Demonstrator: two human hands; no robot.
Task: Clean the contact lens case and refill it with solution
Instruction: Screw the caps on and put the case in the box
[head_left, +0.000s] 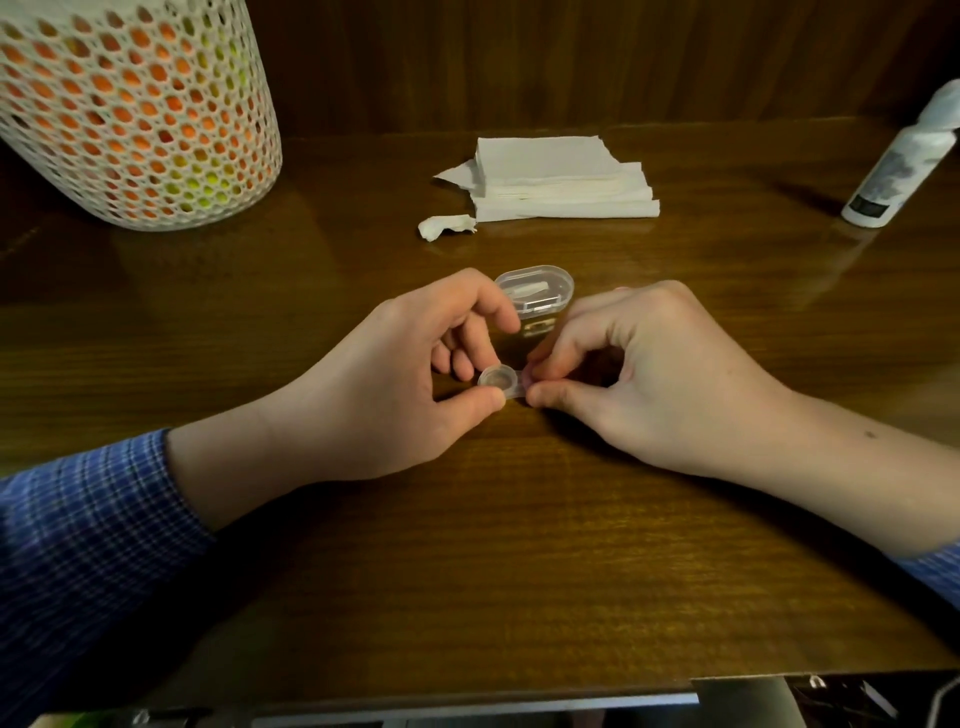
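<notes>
Both hands meet over the middle of the wooden table (519, 545), and the contact lens case (500, 383) sits right between them, down at the tabletop. The left hand (395, 384) pinches the case's round left well, thumb on the near rim and curled fingers on the far side. That well shows open, its ring and hollow plainly visible. The right hand (639, 379) pinches the other end of the case, thumb and forefinger pressed together over it, so the right well is hidden under the fingertips; whether a cap is on it, I cannot tell. The other right fingers curl under the palm.

Just behind the hands, toward the back edge, lies a clear plastic box (535, 291) with rounded ends, something pale inside it. Further back, near the centre of the back edge, a stack of white paper napkins (556, 176) lies flat, with a small crumpled scrap of tissue (444, 226) just in front of its left corner.

At the back right corner a white solution bottle (898, 161) stands, leaning in this wide view, its label too blurred to read. At the back left corner stands a white mesh basket (130, 109), orange and yellow-green showing through its holes. Blue checked sleeves (88, 535) cover both forearms near the front edge.
</notes>
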